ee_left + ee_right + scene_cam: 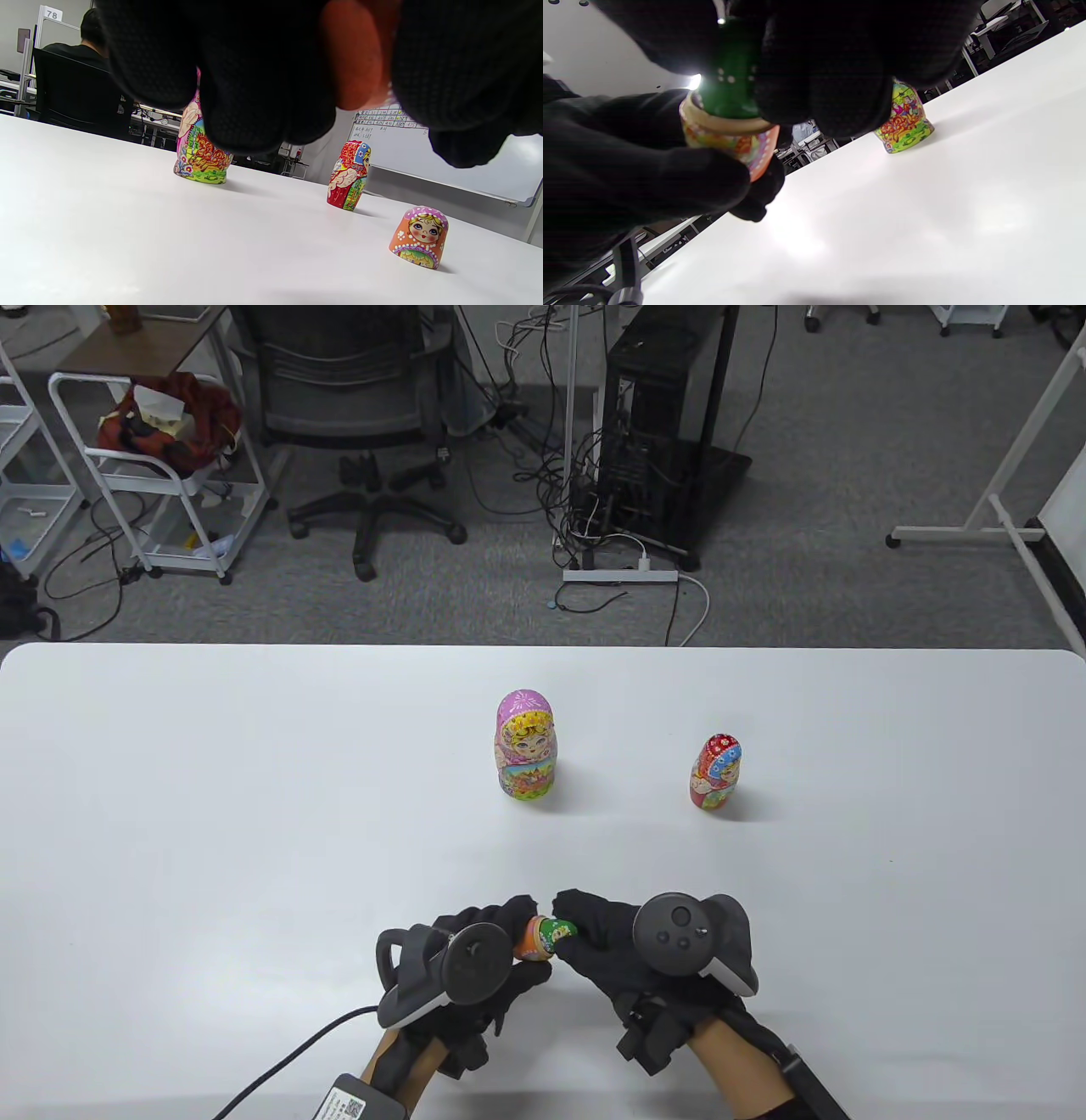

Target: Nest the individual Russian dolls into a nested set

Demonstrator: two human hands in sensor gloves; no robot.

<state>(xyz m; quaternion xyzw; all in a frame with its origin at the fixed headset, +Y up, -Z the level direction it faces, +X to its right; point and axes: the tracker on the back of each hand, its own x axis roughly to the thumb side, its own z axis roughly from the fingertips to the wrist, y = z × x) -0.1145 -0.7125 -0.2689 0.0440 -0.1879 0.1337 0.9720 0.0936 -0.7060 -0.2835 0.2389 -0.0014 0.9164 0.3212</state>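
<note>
My left hand (pixel 507 931) grips the orange lower half of a doll (pixel 529 943) just above the table near its front edge. My right hand (pixel 579 925) pinches a small green doll (pixel 560 931), whose end sits in the mouth of that half. The right wrist view shows the green doll (pixel 731 76) inside the orange half's rim (pixel 729 131). The orange upper half (pixel 420 236), with a face, stands on the table in the left wrist view and is hidden in the table view. A large pink doll (pixel 526 746) and a red doll (pixel 715 772) stand closed farther back.
The white table (pixel 212 814) has its far edge behind the dolls. The pink doll (pixel 199 148) and the red doll (pixel 350 176) stand apart from each other. A cable (pixel 280 1065) runs from my left wrist off the front edge.
</note>
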